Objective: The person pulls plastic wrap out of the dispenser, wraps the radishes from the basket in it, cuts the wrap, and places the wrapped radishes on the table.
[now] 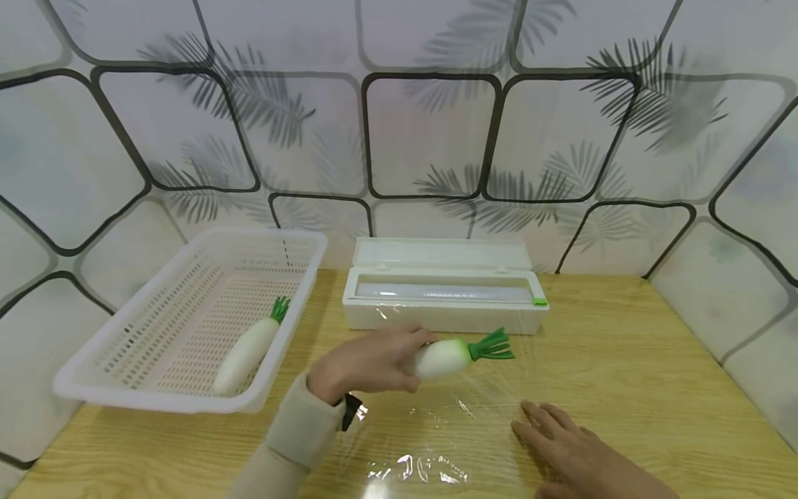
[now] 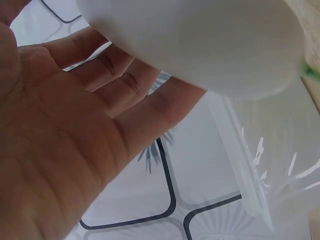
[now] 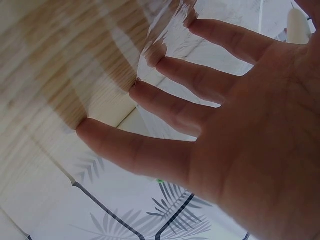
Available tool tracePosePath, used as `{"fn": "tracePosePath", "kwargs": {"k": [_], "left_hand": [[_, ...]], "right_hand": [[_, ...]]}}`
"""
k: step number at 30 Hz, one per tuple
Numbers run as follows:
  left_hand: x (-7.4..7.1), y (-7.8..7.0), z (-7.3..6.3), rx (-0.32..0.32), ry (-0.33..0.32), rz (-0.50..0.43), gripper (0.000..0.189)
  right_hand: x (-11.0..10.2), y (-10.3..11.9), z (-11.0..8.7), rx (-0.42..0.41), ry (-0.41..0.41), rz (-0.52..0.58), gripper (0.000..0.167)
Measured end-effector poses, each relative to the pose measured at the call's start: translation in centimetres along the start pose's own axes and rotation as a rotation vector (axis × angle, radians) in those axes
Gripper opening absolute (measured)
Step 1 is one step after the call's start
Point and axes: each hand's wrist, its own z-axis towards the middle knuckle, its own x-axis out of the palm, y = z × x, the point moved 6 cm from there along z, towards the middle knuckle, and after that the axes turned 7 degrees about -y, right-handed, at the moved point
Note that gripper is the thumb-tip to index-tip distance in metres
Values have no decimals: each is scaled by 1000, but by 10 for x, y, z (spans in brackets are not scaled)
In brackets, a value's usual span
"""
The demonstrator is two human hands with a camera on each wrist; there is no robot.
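My left hand grips a white radish with green leaf stubs, its leafy end pointing right. In the left wrist view the radish lies against the curled fingers. Beneath it, a sheet of clear cling film is spread over the table, shiny and wrinkled at the front. My right hand is at the film's right edge, fingers spread. The right wrist view shows its straight fingertips resting on the tabletop along the film.
Behind the film stands a white cling film box, lid up, a roll inside and a green slider at its right end. At left, a white plastic basket holds another white radish. A patterned wall closes off the wooden table.
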Motion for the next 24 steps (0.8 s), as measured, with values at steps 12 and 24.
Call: {"fn": "tracePosePath", "kwargs": {"k": [12,24], "left_hand": [[19,-5,2,-6,70,0,55],[34,-7,5,-22,131,14,56]], "right_hand": [[0,-1,1,59,46,37,79],[-2,-2,1,115,65,-47,96]]}}
